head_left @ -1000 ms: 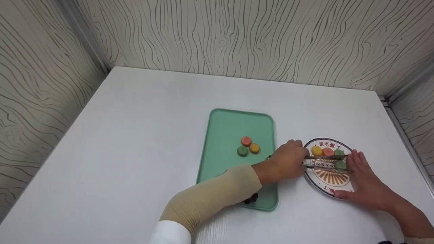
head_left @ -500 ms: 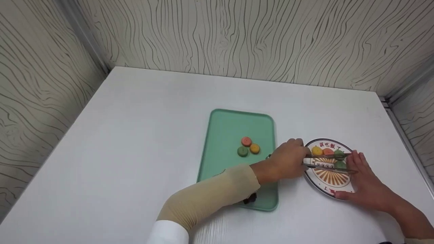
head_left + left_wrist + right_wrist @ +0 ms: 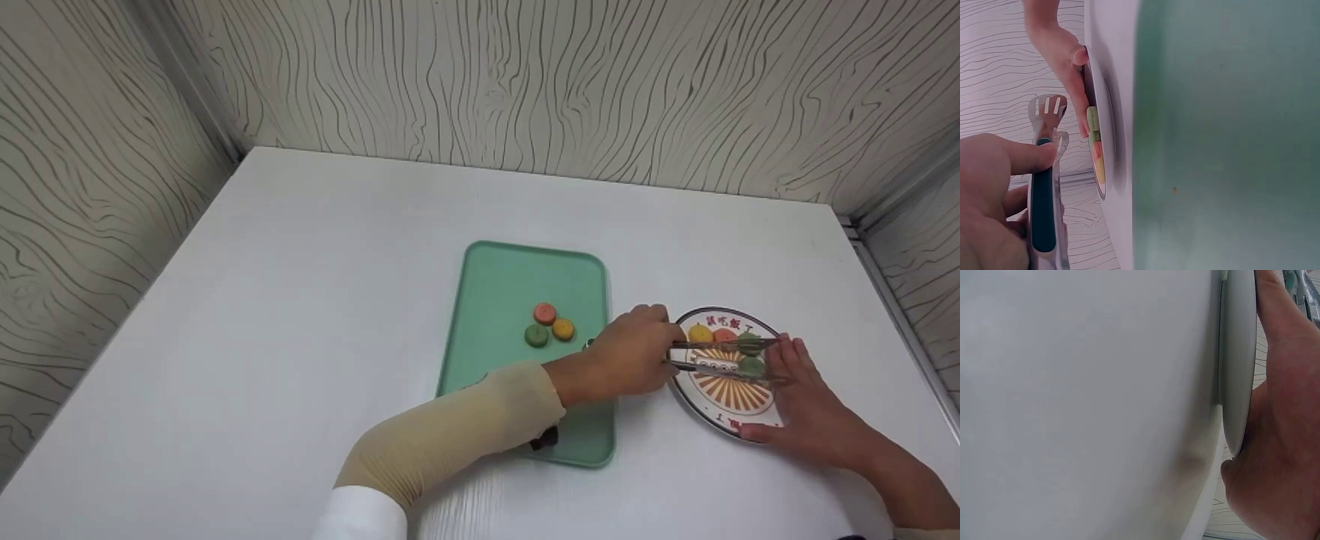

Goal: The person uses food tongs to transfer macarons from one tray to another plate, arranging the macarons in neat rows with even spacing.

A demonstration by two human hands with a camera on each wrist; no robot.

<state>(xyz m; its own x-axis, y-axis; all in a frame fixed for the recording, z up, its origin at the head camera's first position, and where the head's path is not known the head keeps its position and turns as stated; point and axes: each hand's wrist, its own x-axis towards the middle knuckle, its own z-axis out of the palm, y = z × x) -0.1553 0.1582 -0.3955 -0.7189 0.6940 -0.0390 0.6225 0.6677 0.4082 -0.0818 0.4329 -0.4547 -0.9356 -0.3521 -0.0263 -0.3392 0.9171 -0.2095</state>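
My left hand grips metal tongs with dark teal handle inlays. Their two arms stand apart and reach over the patterned white plate at the right. On the plate sit a yellow macaron, a pink macaron and two green macarons. In the head view the tong arms pass on either side of the nearer green one. My right hand rests at the plate's right edge, fingers stretched along it and thumb at the near rim. The left wrist view shows the tongs' slotted tip raised above the plate.
A green tray lies left of the plate, partly under my left forearm. On it are a pink macaron, a yellow macaron and a green macaron. Patterned walls border the white table.
My left hand and forearm have shifted slightly left with the tongs. The right hand, plate and macarons stay where they were.
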